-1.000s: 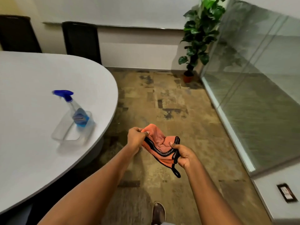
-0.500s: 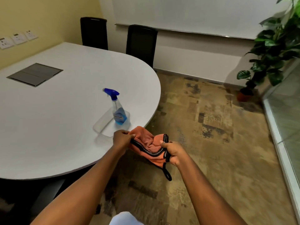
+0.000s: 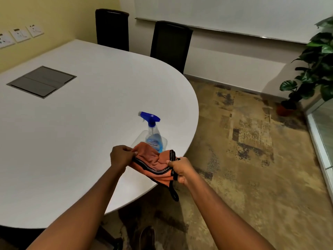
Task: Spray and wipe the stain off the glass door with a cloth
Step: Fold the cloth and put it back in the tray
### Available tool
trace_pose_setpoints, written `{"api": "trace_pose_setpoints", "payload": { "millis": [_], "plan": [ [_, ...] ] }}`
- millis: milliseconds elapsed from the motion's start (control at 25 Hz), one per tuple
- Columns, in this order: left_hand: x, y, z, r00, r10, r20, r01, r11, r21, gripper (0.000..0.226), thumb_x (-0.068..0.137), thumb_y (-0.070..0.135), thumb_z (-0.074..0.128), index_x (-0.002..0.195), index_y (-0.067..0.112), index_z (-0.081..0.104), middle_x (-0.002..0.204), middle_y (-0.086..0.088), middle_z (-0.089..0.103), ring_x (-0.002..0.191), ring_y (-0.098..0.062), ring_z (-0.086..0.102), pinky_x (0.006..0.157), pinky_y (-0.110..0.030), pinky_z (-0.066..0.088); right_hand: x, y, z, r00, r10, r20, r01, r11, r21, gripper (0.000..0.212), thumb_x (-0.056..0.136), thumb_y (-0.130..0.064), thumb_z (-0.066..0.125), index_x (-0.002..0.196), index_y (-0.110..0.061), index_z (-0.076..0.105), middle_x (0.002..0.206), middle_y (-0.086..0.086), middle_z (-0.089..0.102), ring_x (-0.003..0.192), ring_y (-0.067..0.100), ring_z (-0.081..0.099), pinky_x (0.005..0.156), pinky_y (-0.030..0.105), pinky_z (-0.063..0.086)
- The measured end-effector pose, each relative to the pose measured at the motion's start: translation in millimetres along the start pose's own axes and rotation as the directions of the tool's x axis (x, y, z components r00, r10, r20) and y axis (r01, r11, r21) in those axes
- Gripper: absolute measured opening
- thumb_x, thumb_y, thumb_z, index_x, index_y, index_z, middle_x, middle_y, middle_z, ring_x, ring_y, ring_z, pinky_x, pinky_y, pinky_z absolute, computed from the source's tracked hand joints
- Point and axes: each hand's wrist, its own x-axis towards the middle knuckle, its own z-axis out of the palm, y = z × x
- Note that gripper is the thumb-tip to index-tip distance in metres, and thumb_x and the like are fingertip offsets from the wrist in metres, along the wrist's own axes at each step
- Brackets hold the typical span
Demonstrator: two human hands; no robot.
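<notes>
**Cloth in both hands, spray bottle waiting on the table**

While both hands work at the cloth, nothing has reached the glass. At lower centre of the frame the left hand (image 3: 121, 156) pinches one end of an orange microfibre cloth with black edging (image 3: 153, 163) and the right hand (image 3: 178, 168) grips the other end, so each hand is closed on the fabric and it hangs bunched between them, a black loop dangling below. It looks like a preparatory step: arranging or folding the cloth before cleaning.

Just above the cloth in the frame, a clear plastic spray bottle with a blue trigger head and blue liquid (image 3: 152, 132) stands upright in a shallow clear plastic tray (image 3: 139, 140) near the rounded edge of the white oval table (image 3: 72, 141). Only a strip of the framed glass door (image 3: 322, 134) shows at the right edge, well apart from the hands; no stain can be made out there.

The next move probably calls for gathering the cloth into one hand, freeing the other to take the bottle by its neck, then turning right toward the glass.

A blue label on the bottle carries writing too blurred to read. No brand is legible.
</notes>
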Motion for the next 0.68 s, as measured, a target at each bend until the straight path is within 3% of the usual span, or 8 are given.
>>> {"api": "trace_pose_setpoints", "payload": {
  "millis": [240,360,480,600,680],
  "plan": [
    [54.6,-7.1,-6.1,0.993,0.099,0.064,-0.110,0.974,0.198,0.013,0.071,0.014,0.081,0.078,0.006,0.073,0.083,-0.012,0.072,0.079,-0.028,0.067,0.069,-0.033,0.052,43.7,-3.0,58.9,0.989,0.097,-0.111,-0.107,0.990,-0.093,0.026,0.085,-0.001,0.062,0.111,0.006,0.063,0.104,0.027,0.068,0.092,0.039,0.069,0.083,0.051,0.058],
    [70.5,-13.7,0.2,0.986,0.137,0.092,-0.157,0.952,0.264,0.016,0.077,0.017,0.077,0.086,0.004,0.074,0.087,-0.013,0.073,0.076,-0.023,0.062,0.068,-0.029,0.045,55.0,-1.8,74.3,0.972,0.067,-0.225,-0.101,0.984,-0.145,0.034,0.084,-0.012,0.067,0.115,0.000,0.061,0.106,0.019,0.068,0.093,0.032,0.068,0.067,0.034,0.059],
    [80.0,-18.4,7.5,0.982,0.160,0.103,-0.184,0.938,0.293,0.016,0.081,0.016,0.072,0.091,0.004,0.073,0.091,-0.014,0.073,0.074,-0.019,0.056,0.068,-0.028,0.042,60.4,-2.3,82.3,0.937,0.018,-0.348,-0.106,0.966,-0.236,0.040,0.080,-0.024,0.074,0.113,-0.005,0.058,0.106,0.013,0.068,0.088,0.024,0.066,0.046,0.018,0.041],
    [84.0,-20.4,12.5,0.978,0.166,0.129,-0.200,0.925,0.324,0.018,0.086,0.014,0.067,0.099,0.002,0.071,0.095,-0.015,0.072,0.075,-0.019,0.057,0.069,-0.029,0.044,64.0,-0.4,88.2,0.923,-0.007,-0.385,-0.135,0.930,-0.341,0.043,0.079,-0.031,0.076,0.111,-0.008,0.059,0.105,0.010,0.068,0.082,0.020,0.062,0.045,0.018,0.037],
    [87.6,-20.8,14.9,0.975,0.156,0.157,-0.201,0.919,0.338,0.020,0.087,0.015,0.066,0.102,0.002,0.070,0.097,-0.016,0.072,0.077,-0.021,0.060,0.071,-0.030,0.047,65.5,0.9,91.6,0.912,-0.056,-0.406,-0.129,0.901,-0.413,0.044,0.079,-0.033,0.077,0.111,-0.008,0.059,0.107,0.008,0.068,0.087,0.021,0.064,0.053,0.020,0.040]
  ]
}}
